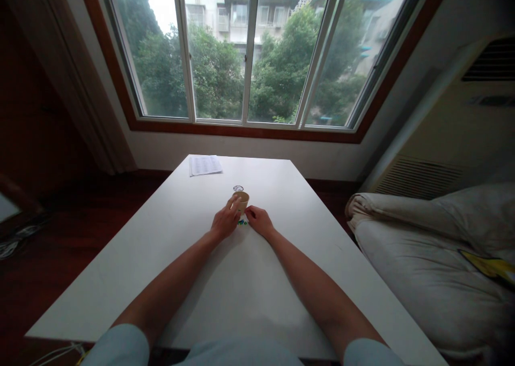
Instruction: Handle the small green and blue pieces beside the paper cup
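A brown paper cup (243,197) stands on the white table in front of me. My left hand (226,219) rests against the cup's left side, its fingers reaching across the near wall and rim. Close to the cup's right side, my right hand (260,221) is closed, fingertips pinched together; whatever may be in them is too small to make out. Several small green and blue pieces (242,222) lie on the table between my hands, partly hidden by the left one. Just beyond the cup is a small round dark-outlined item (238,188), its kind unclear.
Papers (206,165) lie at the far left of the white table (249,291). Past its far edge is a wide window (249,60). A cushioned sofa (410,258) stands along the right, and a curtain (76,76) hangs at the left.
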{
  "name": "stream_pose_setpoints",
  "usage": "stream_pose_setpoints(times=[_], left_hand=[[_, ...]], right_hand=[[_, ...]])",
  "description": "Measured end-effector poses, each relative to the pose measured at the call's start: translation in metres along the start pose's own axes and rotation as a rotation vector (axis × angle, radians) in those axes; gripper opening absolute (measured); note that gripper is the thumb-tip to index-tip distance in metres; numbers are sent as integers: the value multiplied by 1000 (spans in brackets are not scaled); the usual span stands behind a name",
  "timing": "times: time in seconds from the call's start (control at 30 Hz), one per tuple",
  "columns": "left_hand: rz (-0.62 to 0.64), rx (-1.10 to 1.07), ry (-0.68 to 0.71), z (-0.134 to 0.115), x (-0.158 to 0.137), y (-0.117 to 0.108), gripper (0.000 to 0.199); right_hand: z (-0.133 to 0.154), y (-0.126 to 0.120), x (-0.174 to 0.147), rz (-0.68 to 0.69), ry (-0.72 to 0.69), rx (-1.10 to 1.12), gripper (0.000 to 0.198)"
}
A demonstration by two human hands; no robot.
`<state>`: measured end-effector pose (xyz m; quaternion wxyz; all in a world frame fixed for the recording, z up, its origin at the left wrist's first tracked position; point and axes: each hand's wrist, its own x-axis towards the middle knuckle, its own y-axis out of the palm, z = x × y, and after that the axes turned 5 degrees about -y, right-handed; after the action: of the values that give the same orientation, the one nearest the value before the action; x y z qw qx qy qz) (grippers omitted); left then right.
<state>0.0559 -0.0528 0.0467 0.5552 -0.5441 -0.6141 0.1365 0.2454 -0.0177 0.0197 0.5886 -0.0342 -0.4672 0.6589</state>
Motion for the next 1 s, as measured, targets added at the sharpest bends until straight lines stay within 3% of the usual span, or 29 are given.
stream_pose_setpoints(times=[0.27,0.57,0.73,1.0], left_hand=[[-51,-82,0,0,0,-10,51],[-197,-206,-221,31,6,-9,35],[-132,-198,-281,46,8,-4,25],[-38,-169,-261,50,6,3,22]], right_hand=[[-1,1,-1,5,-37,-3,20],[-4,1,0,121,-127,-47,21],[-1,-1,0,207,-171,-75,26],[5,-4,-2,256,-261,-121,27]])
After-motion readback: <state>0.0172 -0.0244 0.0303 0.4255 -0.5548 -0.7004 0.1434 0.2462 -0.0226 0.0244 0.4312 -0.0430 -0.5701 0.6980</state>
